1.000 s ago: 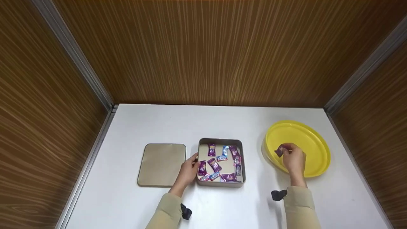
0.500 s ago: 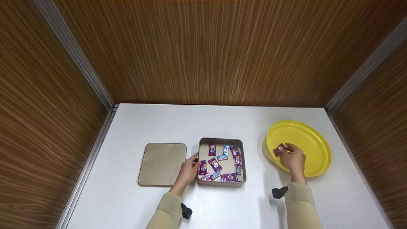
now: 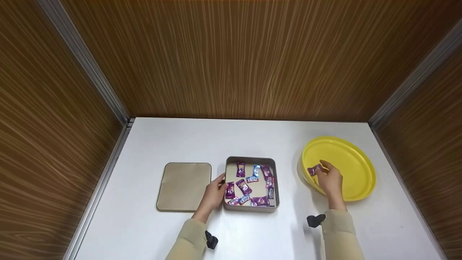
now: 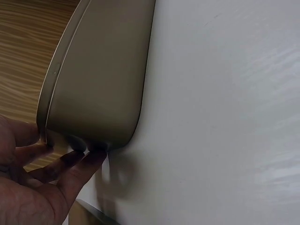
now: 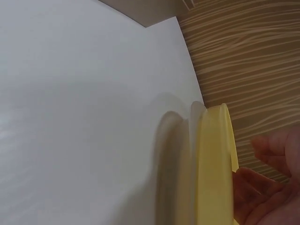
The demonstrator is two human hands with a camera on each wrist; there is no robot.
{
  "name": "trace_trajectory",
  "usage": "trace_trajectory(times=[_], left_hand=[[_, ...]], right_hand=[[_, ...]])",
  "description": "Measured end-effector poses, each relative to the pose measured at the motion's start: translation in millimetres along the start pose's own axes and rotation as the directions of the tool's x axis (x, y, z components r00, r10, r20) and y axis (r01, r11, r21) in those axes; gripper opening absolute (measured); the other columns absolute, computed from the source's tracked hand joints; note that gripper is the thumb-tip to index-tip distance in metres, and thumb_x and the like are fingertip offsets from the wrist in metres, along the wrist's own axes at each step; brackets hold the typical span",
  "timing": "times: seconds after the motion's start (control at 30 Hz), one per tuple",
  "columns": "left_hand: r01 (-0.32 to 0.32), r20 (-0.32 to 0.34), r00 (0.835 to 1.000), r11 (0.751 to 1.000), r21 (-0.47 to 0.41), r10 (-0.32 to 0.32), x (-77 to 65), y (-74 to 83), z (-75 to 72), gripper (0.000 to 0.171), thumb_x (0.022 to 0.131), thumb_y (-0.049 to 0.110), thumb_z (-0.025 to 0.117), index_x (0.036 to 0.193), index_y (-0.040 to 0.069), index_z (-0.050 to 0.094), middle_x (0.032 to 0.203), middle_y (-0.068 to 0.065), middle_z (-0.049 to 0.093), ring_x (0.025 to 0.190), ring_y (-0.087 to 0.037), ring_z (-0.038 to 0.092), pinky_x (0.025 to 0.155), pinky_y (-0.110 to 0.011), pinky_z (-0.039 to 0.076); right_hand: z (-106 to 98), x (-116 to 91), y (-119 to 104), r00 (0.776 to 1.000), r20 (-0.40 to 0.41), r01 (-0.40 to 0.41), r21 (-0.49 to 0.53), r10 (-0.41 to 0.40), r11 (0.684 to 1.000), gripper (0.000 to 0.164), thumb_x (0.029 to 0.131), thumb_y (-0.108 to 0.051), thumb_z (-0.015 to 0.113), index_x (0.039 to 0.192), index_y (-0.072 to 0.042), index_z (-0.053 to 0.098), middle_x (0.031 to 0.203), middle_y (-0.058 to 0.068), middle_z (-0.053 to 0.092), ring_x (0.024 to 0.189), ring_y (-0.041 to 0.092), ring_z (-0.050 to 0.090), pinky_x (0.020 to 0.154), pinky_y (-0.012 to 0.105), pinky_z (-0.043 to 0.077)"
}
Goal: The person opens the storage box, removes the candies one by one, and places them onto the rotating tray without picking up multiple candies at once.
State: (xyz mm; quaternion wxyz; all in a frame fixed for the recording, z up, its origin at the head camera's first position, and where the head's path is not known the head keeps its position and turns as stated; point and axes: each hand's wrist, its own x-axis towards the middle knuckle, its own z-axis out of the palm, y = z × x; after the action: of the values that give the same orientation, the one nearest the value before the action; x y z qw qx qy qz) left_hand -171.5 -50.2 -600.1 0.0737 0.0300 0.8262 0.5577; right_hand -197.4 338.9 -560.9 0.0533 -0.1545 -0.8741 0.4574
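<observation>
A square tin stands in the middle of the table, with several purple, pink and blue wrapped candies inside. My left hand grips its left side; in the left wrist view the fingers touch the outer wall of the tin. At the right, a purple wrapped candy lies at the left part of a round yellow lid. Over this lid my right hand has its finger and thumb parted beside the candy. No candy shows in the right wrist view, where the fingers are spread behind the yellow rim.
A flat square tin lid lies left of the tin on the white table. Wood-patterned panels enclose the back and sides. The yellow lid sits on a pale round container, mostly hidden under it.
My right hand has let go of the purple candy, which now lies flatter near the yellow lid's left rim; its fingers have parted. The left hand and the tin stay in place.
</observation>
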Motion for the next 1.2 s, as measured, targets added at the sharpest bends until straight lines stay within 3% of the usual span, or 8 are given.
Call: trace_trajectory(times=[0.3,0.57,0.7,0.83,1.0,1.2], left_hand=[[0.033,-0.007,0.999,0.999,0.008,-0.033,-0.2,-1.3,3.3,0.046,0.102,0.006,0.048,0.146,-0.003,0.040,0.130,-0.027,0.056,0.117,-0.036,0.056,0.101,-0.047,0.043],[0.039,-0.023,0.999,0.999,0.021,-0.039,0.7,-2.2,4.1,0.046,0.101,0.008,0.048,0.146,0.000,0.041,0.128,-0.025,0.057,0.112,-0.033,0.059,0.098,-0.047,0.045],[0.025,-0.022,0.999,0.999,0.021,-0.025,-0.5,-2.6,4.6,0.046,0.101,0.007,0.048,0.145,-0.002,0.041,0.128,-0.026,0.056,0.112,-0.034,0.059,0.097,-0.048,0.045],[0.014,-0.024,1.000,0.999,0.034,-0.014,-2.0,-3.7,5.2,0.046,0.101,0.006,0.047,0.145,-0.003,0.041,0.127,-0.027,0.056,0.111,-0.034,0.059,0.097,-0.048,0.046],[0.010,-0.037,0.999,0.998,0.058,-0.008,-1.9,-3.5,4.6,0.045,0.101,0.006,0.048,0.144,-0.004,0.041,0.127,-0.026,0.056,0.111,-0.035,0.058,0.098,-0.049,0.044],[0.008,-0.046,0.999,0.996,0.084,-0.004,-1.1,-2.4,4.5,0.046,0.100,0.007,0.049,0.144,-0.004,0.042,0.130,-0.028,0.054,0.116,-0.037,0.056,0.101,-0.050,0.041]], right_hand=[[15.8,-9.7,-21.7,0.983,-0.050,0.174,-0.036,-0.176,0.984,0.034,0.093,-0.001,0.058,0.126,0.008,0.060,0.122,0.026,0.061,0.103,0.034,0.063,0.082,0.031,0.050],[39.7,-22.5,-44.8,0.935,0.046,0.353,-0.014,-0.352,0.936,0.028,0.091,0.004,0.061,0.118,0.009,0.064,0.107,0.024,0.066,0.095,0.038,0.066,0.082,0.047,0.054],[51.4,-31.3,-54.0,0.911,0.089,0.402,0.019,-0.403,0.915,0.028,0.087,0.007,0.065,0.115,0.008,0.064,0.104,0.024,0.066,0.091,0.037,0.067,0.079,0.046,0.056],[66.1,-44.1,-62.2,0.880,0.184,0.445,0.007,-0.438,0.896,0.032,0.082,0.010,0.070,0.113,0.006,0.065,0.103,0.020,0.067,0.090,0.033,0.067,0.078,0.043,0.056],[86.1,-57.3,-70.7,0.816,0.358,0.514,-0.092,-0.453,0.853,0.032,0.081,0.008,0.071,0.111,0.000,0.068,0.102,0.012,0.068,0.091,0.026,0.065,0.081,0.042,0.055],[103.6,-65.5,-69.2,0.680,0.563,0.640,-0.144,-0.470,0.754,0.032,0.081,0.011,0.068,0.110,-0.003,0.071,0.103,0.008,0.069,0.095,0.024,0.065,0.087,0.041,0.053]])
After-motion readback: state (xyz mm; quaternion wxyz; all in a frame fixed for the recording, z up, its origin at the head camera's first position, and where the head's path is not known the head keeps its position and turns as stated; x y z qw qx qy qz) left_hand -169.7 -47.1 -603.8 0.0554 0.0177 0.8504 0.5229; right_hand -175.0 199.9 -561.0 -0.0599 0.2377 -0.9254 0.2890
